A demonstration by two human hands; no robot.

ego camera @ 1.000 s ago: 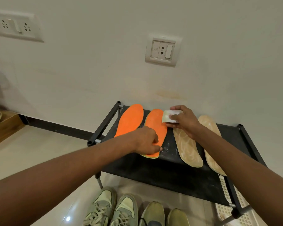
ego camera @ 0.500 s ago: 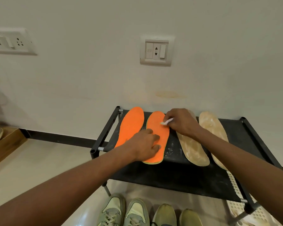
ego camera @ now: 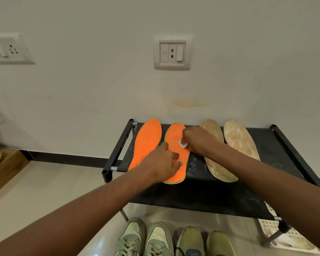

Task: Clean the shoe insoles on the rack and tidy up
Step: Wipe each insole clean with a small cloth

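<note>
while the left hand [ego camera: 163,164] presses the second orange insole [ego camera: 175,137] flat, the right hand [ego camera: 196,140] pinches a white wipe [ego camera: 182,144], likely scrubbing heelward next.

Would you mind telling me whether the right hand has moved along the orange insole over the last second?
Yes. The right hand with the white wipe has slid from the second orange insole's wall-end tip toward its middle, nearer the left hand.
</note>
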